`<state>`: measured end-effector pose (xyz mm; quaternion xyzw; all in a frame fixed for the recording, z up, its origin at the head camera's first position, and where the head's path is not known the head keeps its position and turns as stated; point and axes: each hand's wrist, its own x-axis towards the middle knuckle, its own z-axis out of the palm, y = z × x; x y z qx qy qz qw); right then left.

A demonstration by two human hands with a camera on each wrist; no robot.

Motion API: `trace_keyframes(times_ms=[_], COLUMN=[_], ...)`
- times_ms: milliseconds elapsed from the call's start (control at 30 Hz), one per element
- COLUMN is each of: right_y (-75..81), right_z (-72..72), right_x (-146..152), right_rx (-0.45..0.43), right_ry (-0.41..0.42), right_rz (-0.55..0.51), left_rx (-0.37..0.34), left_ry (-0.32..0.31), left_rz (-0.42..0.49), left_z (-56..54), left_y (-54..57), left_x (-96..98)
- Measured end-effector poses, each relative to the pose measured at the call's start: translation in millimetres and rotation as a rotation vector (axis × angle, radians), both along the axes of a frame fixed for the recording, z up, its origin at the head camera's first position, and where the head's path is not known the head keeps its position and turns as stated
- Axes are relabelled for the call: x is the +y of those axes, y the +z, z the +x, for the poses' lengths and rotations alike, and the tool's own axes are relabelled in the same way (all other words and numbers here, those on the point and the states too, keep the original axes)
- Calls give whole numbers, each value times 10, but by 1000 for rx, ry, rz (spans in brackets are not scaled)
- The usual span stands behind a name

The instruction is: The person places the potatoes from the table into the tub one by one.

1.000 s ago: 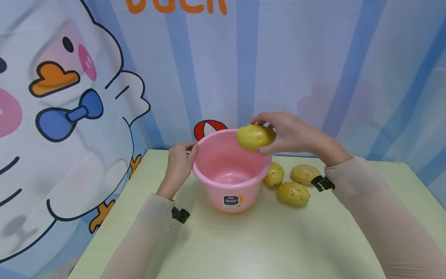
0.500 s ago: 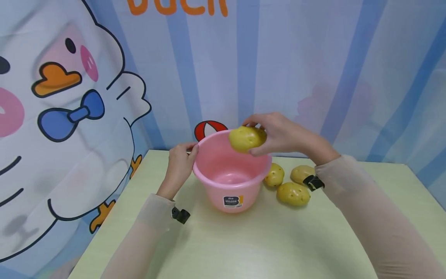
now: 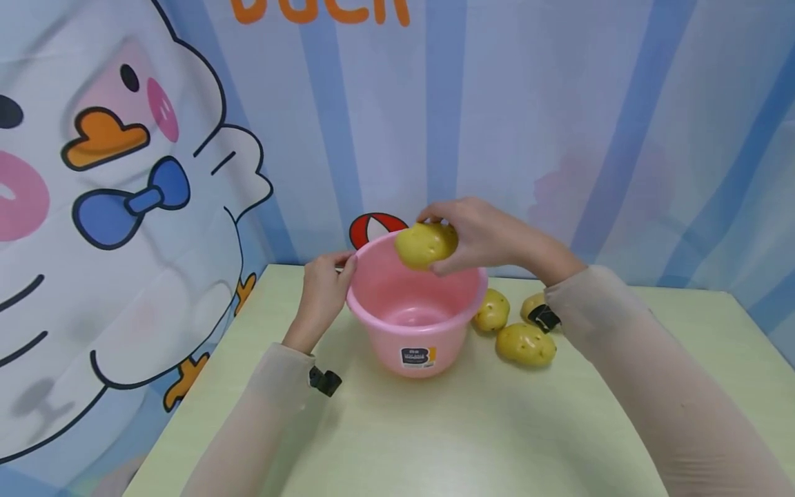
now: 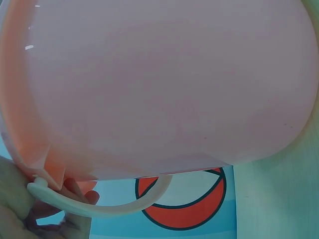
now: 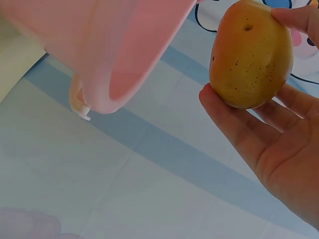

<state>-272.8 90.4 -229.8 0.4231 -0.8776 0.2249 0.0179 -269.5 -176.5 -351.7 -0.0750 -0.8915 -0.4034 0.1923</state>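
A pink bucket [image 3: 417,345] with a label on its front stands upright on the table. My left hand [image 3: 324,290] grips its rim on the left side. In the left wrist view, the fingers are by the lug where the white handle [image 4: 99,209] joins the bucket. My right hand [image 3: 481,233] holds a yellow potato [image 3: 422,246] over the bucket's opening, near the back rim. The right wrist view shows this potato [image 5: 251,57] pinched between the thumb and fingers, apart from the bucket wall.
Three more potatoes lie on the table to the right of the bucket: one beside its wall [image 3: 493,310], one in front [image 3: 526,345], and one partly hidden behind the black wrist camera [image 3: 544,318]. A printed curtain [image 3: 509,103] hangs behind the table [image 3: 435,442].
My right hand has moved left with the potato, from the bucket's right rim to over its opening. My left hand stays on the rim.
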Motion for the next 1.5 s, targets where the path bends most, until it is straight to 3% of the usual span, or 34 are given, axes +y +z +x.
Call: trace_keyframes(times_ms=[633, 1000, 1500], right_y=[-18, -35, -58], right_z=[-31, -56, -51], right_x=[3, 49, 146], right_rx=[-24, -33, -62], right_ry=[-5, -9, -20], right_rz=[45, 35, 19], left_rx=[-8, -14, -10], left_ry=[11, 8, 7], left_rz=[0, 29, 2], left_z=[4, -1, 13], left_y=[12, -14, 17], left_x=[13, -30, 15])
